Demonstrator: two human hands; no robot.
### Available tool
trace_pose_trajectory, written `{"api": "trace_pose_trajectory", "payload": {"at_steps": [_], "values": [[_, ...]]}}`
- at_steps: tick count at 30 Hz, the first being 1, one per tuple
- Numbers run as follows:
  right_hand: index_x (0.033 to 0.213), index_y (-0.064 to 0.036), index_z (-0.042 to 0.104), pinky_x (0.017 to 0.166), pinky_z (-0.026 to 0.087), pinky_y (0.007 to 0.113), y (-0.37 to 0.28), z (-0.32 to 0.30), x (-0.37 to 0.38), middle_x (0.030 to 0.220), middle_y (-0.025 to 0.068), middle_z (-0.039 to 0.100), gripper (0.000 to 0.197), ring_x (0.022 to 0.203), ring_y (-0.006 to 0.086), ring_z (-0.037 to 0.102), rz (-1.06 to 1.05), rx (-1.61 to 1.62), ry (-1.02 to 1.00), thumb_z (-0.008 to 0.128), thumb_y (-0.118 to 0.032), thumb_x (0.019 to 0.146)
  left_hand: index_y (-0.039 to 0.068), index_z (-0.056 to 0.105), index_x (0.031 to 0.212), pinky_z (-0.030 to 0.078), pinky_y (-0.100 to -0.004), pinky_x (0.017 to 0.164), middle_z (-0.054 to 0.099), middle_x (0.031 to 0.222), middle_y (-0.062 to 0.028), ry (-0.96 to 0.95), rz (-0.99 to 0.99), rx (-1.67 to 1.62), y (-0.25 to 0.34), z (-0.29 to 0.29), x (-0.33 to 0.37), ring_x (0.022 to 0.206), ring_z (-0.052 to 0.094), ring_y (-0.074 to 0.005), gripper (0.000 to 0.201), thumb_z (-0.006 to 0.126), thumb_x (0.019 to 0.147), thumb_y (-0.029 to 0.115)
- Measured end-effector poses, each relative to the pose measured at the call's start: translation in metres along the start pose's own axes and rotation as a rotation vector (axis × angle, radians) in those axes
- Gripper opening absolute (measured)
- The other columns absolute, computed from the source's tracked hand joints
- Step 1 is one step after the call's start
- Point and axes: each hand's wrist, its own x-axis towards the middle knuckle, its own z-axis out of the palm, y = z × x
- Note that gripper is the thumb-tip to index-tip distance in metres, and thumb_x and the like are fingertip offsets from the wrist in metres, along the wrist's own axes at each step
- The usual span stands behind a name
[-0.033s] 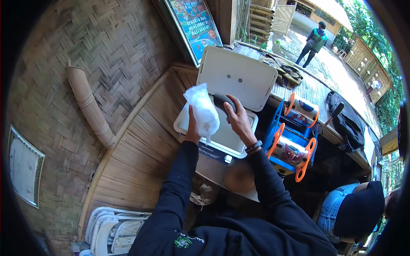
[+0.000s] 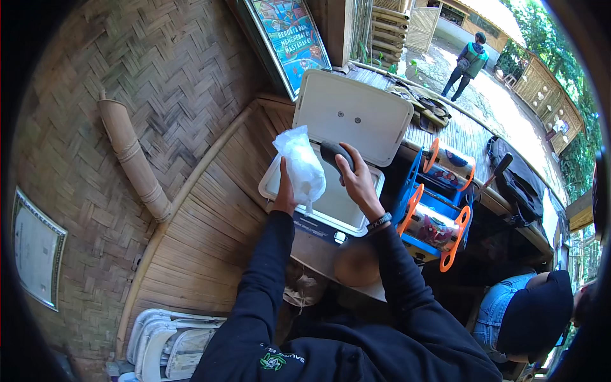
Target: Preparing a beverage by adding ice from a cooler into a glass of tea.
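My left hand (image 2: 285, 190) is closed round the side of a clear plastic bag of ice (image 2: 303, 170), white and lumpy, held upright. In my right hand (image 2: 360, 188) is a dark grey, rounded stone-like object (image 2: 335, 156), its far end close to the bag but apart from it. Both hands are above an open white cooler box (image 2: 380, 188) with a dark blue front. Its lid (image 2: 353, 124) leans back behind it. Part of the box's inside is hidden by the bag and my hands.
To the right stands a blue rack (image 2: 417, 244) with orange-ended clear drums. A black bag (image 2: 514, 191) lies on the bamboo counter. White folding chairs (image 2: 156, 344) are stacked at lower left. One person (image 2: 468, 67) stands outside; another (image 2: 531, 312) is at lower right.
The bag of ice and my left hand have shifted very slightly left. My right hand and the dark object have barely moved.
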Motion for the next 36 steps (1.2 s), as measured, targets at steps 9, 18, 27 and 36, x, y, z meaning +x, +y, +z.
{"api": "trace_pose_trajectory", "payload": {"at_steps": [9,18,27,36], "values": [[0.138,-0.0092,0.049,0.087,0.05,0.037,-0.037,-0.022,-0.025,0.113,0.0233,0.066,0.047,0.101,0.0288,0.067,-0.103,-0.128,0.01,0.057,-0.031,0.097,0.011,0.036,0.144,0.05,-0.0523,0.095,0.057,0.124,-0.0174,0.009,0.071,-0.146,0.004,0.019,-0.022,0.11,0.06,-0.0367,0.09,0.046,0.083,0.076],[0.138,-0.0042,0.045,0.063,0.045,0.024,-0.196,-0.041,-0.022,0.09,0.008,0.062,0.045,0.071,0.0094,0.055,-0.833,0.032,0.383,0.058,-0.02,0.098,0.006,0.041,0.139,0.056,-0.0471,0.088,0.06,0.118,-0.0168,-0.257,-0.07,-0.039,0.01,0.02,-0.026,0.105,0.064,-0.032,0.092,0.053,0.081,0.076],[0.129,-0.0097,0.054,0.08,0.051,0.053,-0.012,0.019,-0.003,0.1,0.0309,0.064,0.042,0.091,0.049,0.063,-0.255,-0.586,0.134,0.058,-0.033,0.094,0.007,0.045,0.136,0.056,-0.0411,0.085,0.062,0.115,-0.0123,-0.266,-0.119,-0.128,-0.013,0.046,-0.04,0.102,0.065,-0.0278,0.076,0.043,0.09,0.068],[0.136,-0.0056,0.048,0.063,0.05,0.034,-0.004,0.01,0.015,0.086,0.0135,0.064,0.052,0.062,0.0155,0.057,0.048,-0.021,-0.081,0.054,-0.038,0.097,0.016,0.04,0.143,0.054,-0.0395,0.088,0.058,0.125,-0.0088,-0.18,-0.086,-0.066,-0.016,0.008,-0.012,0.107,0.062,-0.0235,0.072,0.028,0.094,0.068]]}}
